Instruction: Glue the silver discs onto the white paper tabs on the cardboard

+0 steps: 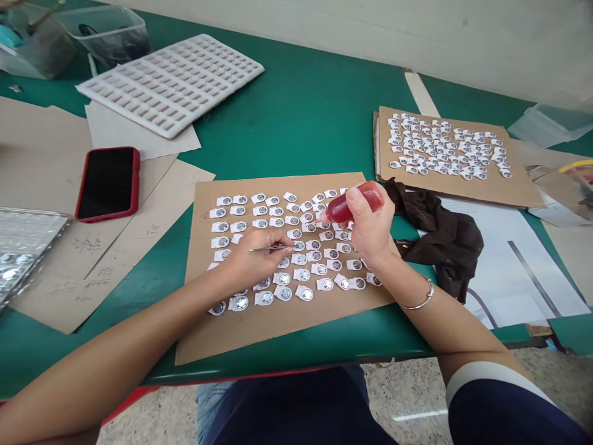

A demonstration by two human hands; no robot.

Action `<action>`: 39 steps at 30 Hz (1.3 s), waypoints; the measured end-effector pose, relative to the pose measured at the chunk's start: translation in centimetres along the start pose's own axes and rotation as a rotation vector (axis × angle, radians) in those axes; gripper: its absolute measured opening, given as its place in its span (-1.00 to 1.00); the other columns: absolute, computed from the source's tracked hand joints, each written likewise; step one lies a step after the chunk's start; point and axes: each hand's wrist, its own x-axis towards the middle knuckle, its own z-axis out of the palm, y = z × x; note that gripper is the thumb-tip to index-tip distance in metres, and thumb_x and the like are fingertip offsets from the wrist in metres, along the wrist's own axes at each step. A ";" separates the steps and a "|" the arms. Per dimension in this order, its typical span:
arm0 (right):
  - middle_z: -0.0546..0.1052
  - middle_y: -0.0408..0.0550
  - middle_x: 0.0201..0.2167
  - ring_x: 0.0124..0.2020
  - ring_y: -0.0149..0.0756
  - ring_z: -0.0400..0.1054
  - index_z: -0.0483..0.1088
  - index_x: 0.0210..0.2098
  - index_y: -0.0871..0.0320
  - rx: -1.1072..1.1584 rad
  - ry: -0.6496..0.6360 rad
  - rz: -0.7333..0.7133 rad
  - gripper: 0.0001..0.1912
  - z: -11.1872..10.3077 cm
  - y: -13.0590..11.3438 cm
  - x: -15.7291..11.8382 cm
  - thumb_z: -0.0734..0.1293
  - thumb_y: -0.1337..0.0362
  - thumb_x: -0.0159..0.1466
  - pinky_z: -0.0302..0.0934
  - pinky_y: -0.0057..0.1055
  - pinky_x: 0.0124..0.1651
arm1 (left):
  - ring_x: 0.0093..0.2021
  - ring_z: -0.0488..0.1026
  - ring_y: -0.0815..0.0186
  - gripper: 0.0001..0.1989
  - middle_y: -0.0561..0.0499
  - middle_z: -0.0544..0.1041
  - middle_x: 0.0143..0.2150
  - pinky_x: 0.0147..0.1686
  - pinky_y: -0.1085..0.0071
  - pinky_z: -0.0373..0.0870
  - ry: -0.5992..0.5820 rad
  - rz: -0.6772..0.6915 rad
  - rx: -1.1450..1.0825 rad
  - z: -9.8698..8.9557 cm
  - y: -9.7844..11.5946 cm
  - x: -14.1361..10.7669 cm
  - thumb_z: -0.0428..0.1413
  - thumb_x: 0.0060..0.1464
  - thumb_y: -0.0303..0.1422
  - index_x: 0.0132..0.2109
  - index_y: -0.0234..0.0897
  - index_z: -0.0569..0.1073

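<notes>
A brown cardboard sheet [259, 324] lies in front of me, covered with rows of small white tabs [304, 293], each bearing a round silvery disc. Over its middle, my left hand [259, 256] pinches a thin pair of metal tweezers [264, 249], whose tip is close to one of the discs. My right hand [373, 225] is wrapped round a squeeze bottle [354, 203] of red liquid. The bottle is tilted, its nozzle pointing down and left above the upper rows. Whether the nozzle touches a tab I cannot tell. Both hands hide some of the tabs.
Right of the sheet are a crumpled dark brown cloth [445, 232] and a second cardboard [463, 190] with similar tabs. A red-cased phone [109, 184] rests on paper at the left. Behind stand a white slotted tray [173, 83] and clear plastic bins [104, 31].
</notes>
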 end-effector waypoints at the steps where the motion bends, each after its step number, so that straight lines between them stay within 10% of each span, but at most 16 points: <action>1: 0.33 -0.22 -0.65 -0.66 -0.37 0.37 0.19 -0.45 0.09 0.009 0.003 0.000 -0.71 0.0 -0.1 0.0 0.29 0.03 0.12 0.04 -0.51 -0.76 | -0.37 0.44 0.35 -0.86 0.00 0.53 -0.37 -0.39 0.44 0.36 -0.001 0.004 0.002 0.0 0.0 0.0 0.08 0.02 -0.33 -0.31 -0.29 0.49; 20: 0.41 -0.15 -0.48 -0.47 -0.34 0.35 0.26 -0.40 0.08 -0.316 -0.118 -0.045 -0.66 0.4 -0.3 -1.2 0.37 0.00 0.01 0.28 -0.32 -0.38 | -0.52 0.30 0.34 -0.86 0.00 0.36 -0.53 -0.49 0.41 0.25 -0.141 0.274 0.442 0.8 2.8 -0.6 -0.08 -0.06 -0.58 -0.46 -0.32 0.32; 28: 0.43 -0.17 -0.47 -0.44 -0.36 0.34 0.28 -0.40 0.08 -0.344 -0.248 -0.085 -0.71 1.1 0.1 -1.8 0.40 0.07 0.01 0.26 -0.32 -0.34 | -0.44 0.41 0.20 -0.78 -0.16 0.47 -0.47 -0.40 0.26 0.34 0.094 0.526 0.940 4.0 3.1 -2.7 -0.11 -0.04 -0.69 -0.41 -0.41 0.38; 39: 0.43 -0.19 -0.48 -0.44 -0.36 0.33 0.29 -0.42 0.07 -0.395 -0.269 -0.109 -0.72 1.3 0.2 -2.0 0.40 0.08 -0.01 0.26 -0.31 -0.32 | -0.45 0.44 0.19 -0.76 -0.26 0.52 -0.40 -0.39 0.24 0.34 0.170 0.598 1.024 4.7 3.1 -2.8 -0.13 0.01 -0.68 -0.43 -0.42 0.39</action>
